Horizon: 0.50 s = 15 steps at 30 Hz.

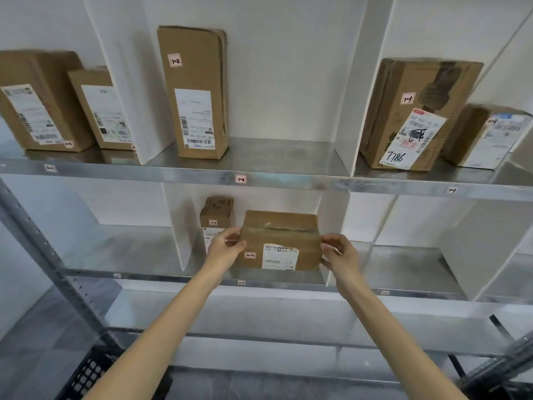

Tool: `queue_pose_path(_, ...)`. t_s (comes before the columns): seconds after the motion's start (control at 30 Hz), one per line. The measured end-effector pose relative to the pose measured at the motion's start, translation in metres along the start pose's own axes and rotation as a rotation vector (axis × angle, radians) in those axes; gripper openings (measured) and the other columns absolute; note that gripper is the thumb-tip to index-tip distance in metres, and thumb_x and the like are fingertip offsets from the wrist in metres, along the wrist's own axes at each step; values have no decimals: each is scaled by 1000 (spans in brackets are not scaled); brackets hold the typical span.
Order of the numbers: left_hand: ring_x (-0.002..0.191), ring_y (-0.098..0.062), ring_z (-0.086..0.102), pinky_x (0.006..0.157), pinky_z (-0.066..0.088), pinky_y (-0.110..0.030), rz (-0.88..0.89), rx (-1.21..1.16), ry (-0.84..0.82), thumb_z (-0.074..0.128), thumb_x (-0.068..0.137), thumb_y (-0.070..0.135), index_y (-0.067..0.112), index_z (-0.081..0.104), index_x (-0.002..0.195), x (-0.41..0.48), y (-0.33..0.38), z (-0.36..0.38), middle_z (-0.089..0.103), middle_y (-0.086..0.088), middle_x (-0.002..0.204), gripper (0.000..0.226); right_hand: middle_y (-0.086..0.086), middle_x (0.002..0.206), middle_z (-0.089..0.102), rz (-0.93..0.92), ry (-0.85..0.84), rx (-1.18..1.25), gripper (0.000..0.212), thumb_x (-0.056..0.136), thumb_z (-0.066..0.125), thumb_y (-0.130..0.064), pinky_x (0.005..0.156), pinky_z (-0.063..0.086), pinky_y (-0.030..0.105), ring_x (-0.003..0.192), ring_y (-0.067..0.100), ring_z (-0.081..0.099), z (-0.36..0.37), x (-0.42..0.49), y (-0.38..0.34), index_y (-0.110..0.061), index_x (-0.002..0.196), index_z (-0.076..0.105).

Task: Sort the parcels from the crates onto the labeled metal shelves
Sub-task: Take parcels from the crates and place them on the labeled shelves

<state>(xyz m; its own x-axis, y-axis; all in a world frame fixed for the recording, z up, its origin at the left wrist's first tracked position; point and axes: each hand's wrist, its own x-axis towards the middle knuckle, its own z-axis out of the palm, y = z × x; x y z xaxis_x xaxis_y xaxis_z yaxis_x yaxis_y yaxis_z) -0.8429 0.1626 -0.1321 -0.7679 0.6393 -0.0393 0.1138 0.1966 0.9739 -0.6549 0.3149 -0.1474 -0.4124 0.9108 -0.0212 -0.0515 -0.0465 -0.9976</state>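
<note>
On the middle shelf (259, 280), left hand (226, 245) and right hand (339, 251) are pinching the parcel (281, 241) ends; level seating, label outward, is advisable.

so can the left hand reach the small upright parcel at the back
Probably yes, once freed: the left hand grips the wide parcel by its left end, and the small upright parcel stands just behind it, nothing between.

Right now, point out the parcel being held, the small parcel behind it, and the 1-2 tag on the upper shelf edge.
held parcel (281, 241): head view, taped face above its white label.
small parcel (217, 210): head view, upper front face.
1-2 tag (240, 179): head view, middle of the sticker.
</note>
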Motion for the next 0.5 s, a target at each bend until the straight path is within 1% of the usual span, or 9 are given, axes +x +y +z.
queue_pose_path(0.07, 106, -19, 57, 96, 47, -32, -37, 35, -36, 61, 87, 6, 18, 58, 121, 18, -11, 6, 59, 0, 112, 36, 6, 96, 64, 28, 26, -43, 21, 91, 51, 5, 75, 53, 38, 83, 20, 61, 3, 19, 18, -14, 88, 58)
queue_pose_path(0.13, 102, -20, 58, 96, 48, -36, -69, 53, -83, 60, 87, 4, 20, 57, 110, 33, -22, 12, 60, 4, 101, 29, 10, 99, 65, 62, 57, -99, 20, 90, 52, 4, 79, 54, 44, 86, 25, 62, 7, 36, 38, -14, 89, 58)
queue_pose_path(0.17, 100, -19, 58, 95, 49, -35, -81, 70, -105, 59, 87, 3, 21, 55, 106, 41, -28, 16, 59, 5, 98, 26, 12, 100, 66, 80, 71, -125, 20, 90, 52, 4, 78, 53, 46, 87, 26, 62, 10, 44, 47, -15, 88, 58)
queue_pose_path(0.2, 98, -18, 58, 94, 49, -33, -90, 90, -121, 59, 88, 4, 21, 53, 104, 48, -35, 19, 59, 5, 97, 24, 14, 100, 66, 93, 80, -144, 20, 89, 53, 4, 76, 53, 46, 85, 27, 61, 14, 51, 57, -16, 87, 58)
queue_pose_path(0.27, 98, -19, 60, 92, 50, -32, -103, 123, -134, 59, 87, 3, 19, 53, 104, 63, -50, 24, 60, 2, 97, 24, 12, 96, 66, 122, 98, -177, 23, 88, 53, 5, 65, 51, 36, 75, 23, 58, 23, 63, 73, -17, 85, 56)
queue_pose_path(0.33, 100, -22, 61, 92, 51, -34, -123, 149, -156, 60, 86, 2, 14, 56, 111, 79, -65, 28, 61, -2, 100, 28, 9, 90, 64, 163, 114, -203, 24, 88, 53, 7, 55, 48, 25, 66, 19, 54, 31, 74, 86, -16, 84, 55)
queue_pose_path(0.37, 99, -20, 60, 90, 51, -31, -138, 164, -169, 61, 86, 2, 11, 56, 115, 87, -72, 29, 62, -3, 102, 31, 9, 86, 63, 188, 120, -217, 23, 89, 52, 7, 51, 48, 21, 64, 18, 53, 34, 78, 91, -15, 83, 54)
queue_pose_path(0.43, 94, -16, 58, 81, 48, -23, -147, 176, -173, 63, 84, 2, 8, 57, 117, 102, -82, 32, 62, -3, 102, 34, 9, 82, 60, 210, 136, -245, 22, 90, 51, 6, 51, 48, 23, 63, 20, 52, 40, 89, 102, -14, 81, 53)
queue_pose_path(0.5, 91, -15, 59, 77, 45, -20, -150, 165, -188, 67, 83, 8, 10, 58, 114, 115, -94, 35, 63, -2, 102, 33, 9, 82, 60, 241, 152, -301, 18, 89, 50, 3, 60, 48, 32, 67, 23, 53, 45, 98, 112, -14, 84, 55)
